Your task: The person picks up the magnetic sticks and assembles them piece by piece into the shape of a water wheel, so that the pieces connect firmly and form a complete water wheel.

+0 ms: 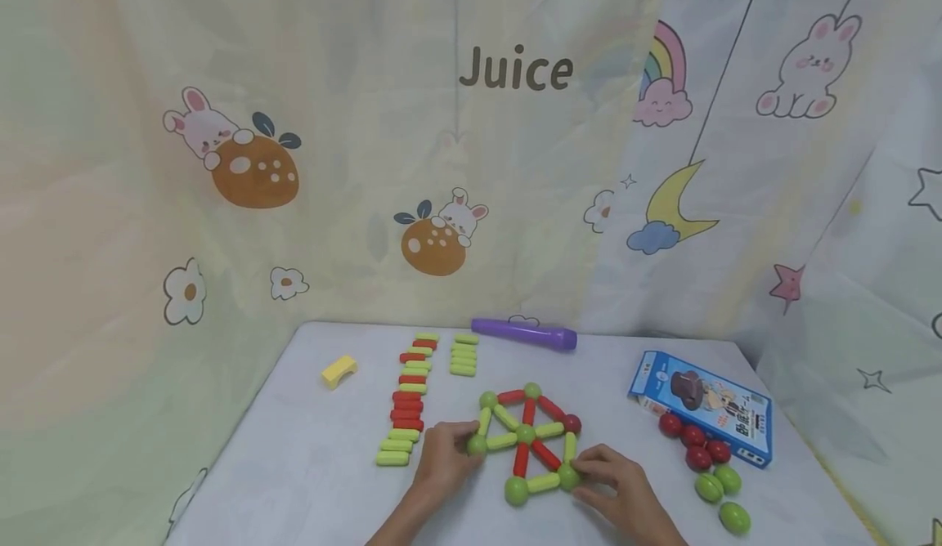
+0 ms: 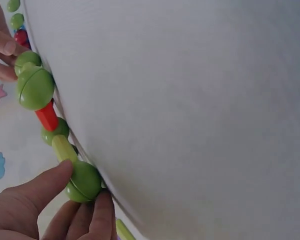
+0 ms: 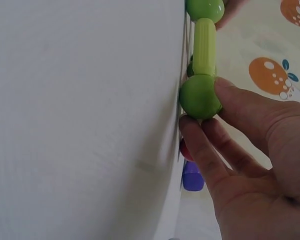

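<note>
On the white table lies a flat wheel-like frame of balls and rods, with a green hub ball (image 1: pixel 525 433) in its middle. Red rods (image 1: pixel 521 459) and yellow-green rods (image 1: pixel 549 430) join the hub to outer green balls and one red ball (image 1: pixel 571 423). My left hand (image 1: pixel 446 460) pinches the leftmost green ball (image 2: pixel 83 181) between thumb and fingers. At the near right corner, my right hand (image 1: pixel 620 485) holds another green ball (image 3: pixel 200 96) between thumb and fingertips. A green ball (image 1: pixel 517 490) at the near edge of the frame is untouched.
Left of the frame runs a column of loose red and yellow-green rods (image 1: pixel 407 405), beside a shorter row (image 1: pixel 464 356). A yellow arch block (image 1: pixel 339 372) and purple toy microphone (image 1: pixel 524 333) lie farther back. Rightward are a blue box (image 1: pixel 717 407), red balls (image 1: pixel 697 458) and green balls (image 1: pixel 734 518).
</note>
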The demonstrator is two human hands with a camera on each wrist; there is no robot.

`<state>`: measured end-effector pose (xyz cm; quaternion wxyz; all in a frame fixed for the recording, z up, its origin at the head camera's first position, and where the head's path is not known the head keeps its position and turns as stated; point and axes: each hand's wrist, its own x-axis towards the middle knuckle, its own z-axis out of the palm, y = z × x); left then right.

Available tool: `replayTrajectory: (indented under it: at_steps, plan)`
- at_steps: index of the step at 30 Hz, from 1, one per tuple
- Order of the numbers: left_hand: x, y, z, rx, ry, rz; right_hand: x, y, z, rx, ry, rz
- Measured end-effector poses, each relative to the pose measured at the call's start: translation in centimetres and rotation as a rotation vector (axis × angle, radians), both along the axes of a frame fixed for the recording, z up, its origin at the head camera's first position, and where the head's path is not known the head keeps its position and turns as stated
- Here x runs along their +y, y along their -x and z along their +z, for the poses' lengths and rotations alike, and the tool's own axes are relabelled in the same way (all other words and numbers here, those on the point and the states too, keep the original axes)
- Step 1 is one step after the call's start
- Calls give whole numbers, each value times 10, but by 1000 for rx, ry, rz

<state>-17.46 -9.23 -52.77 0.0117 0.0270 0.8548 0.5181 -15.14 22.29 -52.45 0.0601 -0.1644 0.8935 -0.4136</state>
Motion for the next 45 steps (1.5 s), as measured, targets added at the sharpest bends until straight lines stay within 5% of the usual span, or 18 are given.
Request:
replayTrajectory:
  at_steps: [4, 11, 18, 23, 28, 33, 38, 41, 45]
  plan:
    - [-3, 6, -5, -34, -93, 49, 3, -2, 0, -18, 68, -5]
    - [-3, 18, -3, -42, -246, 179, -4, 3, 3, 50, 149, -202]
    - [-2, 60, 1, 77, -385, 387, -15, 12, -3, 35, 106, -226]
    - [-7, 84, -2, 122, -243, 453, -19, 14, -6, 48, 114, -179]
    - [-13, 92, -4, 148, -11, 389, -20, 15, -3, 54, 107, -120]
    - [-14, 94, -1, 178, 153, 277, -20, 16, 0, 58, 87, -123]
    - [-14, 87, 6, 195, 174, 249, -19, 17, 2, 48, 99, -104]
    - [-15, 73, 13, 220, 140, 242, -18, 17, 2, 41, 98, -97]
    - [-12, 39, 24, 227, 80, 205, -14, 16, 3, 26, 100, -84]
